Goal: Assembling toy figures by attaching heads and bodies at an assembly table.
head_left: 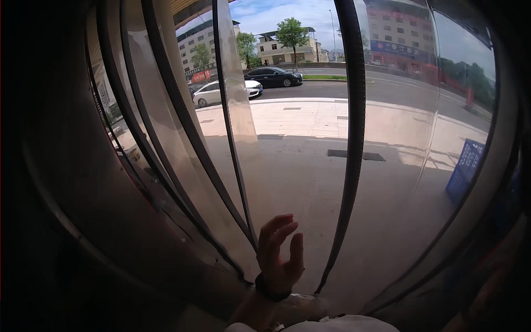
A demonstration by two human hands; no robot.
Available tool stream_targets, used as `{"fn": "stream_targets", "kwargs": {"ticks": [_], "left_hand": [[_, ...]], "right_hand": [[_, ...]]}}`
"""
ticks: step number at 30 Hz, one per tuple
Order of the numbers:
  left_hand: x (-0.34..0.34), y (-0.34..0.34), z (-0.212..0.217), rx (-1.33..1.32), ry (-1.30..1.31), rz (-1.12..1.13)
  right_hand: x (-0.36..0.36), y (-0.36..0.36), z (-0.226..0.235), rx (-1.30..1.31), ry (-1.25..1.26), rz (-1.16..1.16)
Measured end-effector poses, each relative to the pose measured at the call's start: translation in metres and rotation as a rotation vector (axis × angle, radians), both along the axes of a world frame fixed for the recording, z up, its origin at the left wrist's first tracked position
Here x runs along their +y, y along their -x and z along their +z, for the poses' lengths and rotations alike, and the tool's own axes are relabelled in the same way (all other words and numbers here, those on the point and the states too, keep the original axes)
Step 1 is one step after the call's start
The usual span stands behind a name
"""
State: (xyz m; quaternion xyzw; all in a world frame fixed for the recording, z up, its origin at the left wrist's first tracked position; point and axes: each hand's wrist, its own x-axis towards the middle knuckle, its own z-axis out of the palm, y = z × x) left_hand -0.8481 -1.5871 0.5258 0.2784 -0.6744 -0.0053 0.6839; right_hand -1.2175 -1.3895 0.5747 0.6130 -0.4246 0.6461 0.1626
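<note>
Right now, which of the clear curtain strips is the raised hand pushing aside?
The strip just left of the open gap: the hand rises at its lower edge, where it bows left. The strip right of the gap hangs untouched.

Clear, glossy plastic curtain strips [298, 182] with matt black ribbed edges [354, 138] hang smooth; beyond lies matt grey stone paving [310, 119].

Paved ground [298, 177] outside, grey nearby and pale tiled farther out; a dark flat drain grate [357, 155] lies on it at one o'clock, a blue crate [466, 169] stands at three o'clock
</note>
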Motion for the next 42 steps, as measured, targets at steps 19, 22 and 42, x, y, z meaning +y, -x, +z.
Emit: {"fn": "stream_targets", "kwargs": {"ticks": [19,22,42], "left_hand": [[-0.106,-0.159,-0.048,0.108,-0.553,0.048],[-0.109,-0.175,-0.049,0.135,-0.489,0.105],[-0.183,-0.253,-0.079,0.169,-0.496,0.014]], "right_hand": [[-0.28,-0.368,-0.076,-0.068,-0.43,0.149],[-0.267,-0.324,-0.071,-0.109,-0.381,0.055],[-0.172,-0.281,-0.076,0.114,-0.354,-0.245]]}}
